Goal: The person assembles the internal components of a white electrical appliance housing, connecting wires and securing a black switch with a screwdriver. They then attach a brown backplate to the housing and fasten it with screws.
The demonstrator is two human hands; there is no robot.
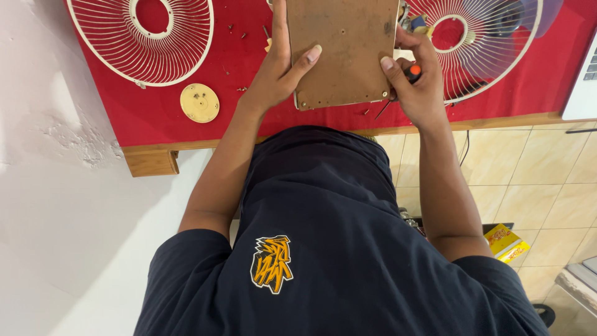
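A brown rectangular board (342, 50) stands over the red table (124, 118), held from both sides. My left hand (277, 71) grips its left edge, thumb pressed on the face. My right hand (420, 81) holds the right edge with the thumb on the board, and also clasps a screwdriver (407, 78) with an orange-and-black handle, its shaft pointing down toward the table edge. The board hides what lies behind it.
Two cream wire fan guards lie on the red cloth, one at left (140, 37), one at right (479, 43). A round cream disc (199, 102) and loose screws (235, 28) sit between. A laptop corner (584, 81) is at far right. Tiled floor below.
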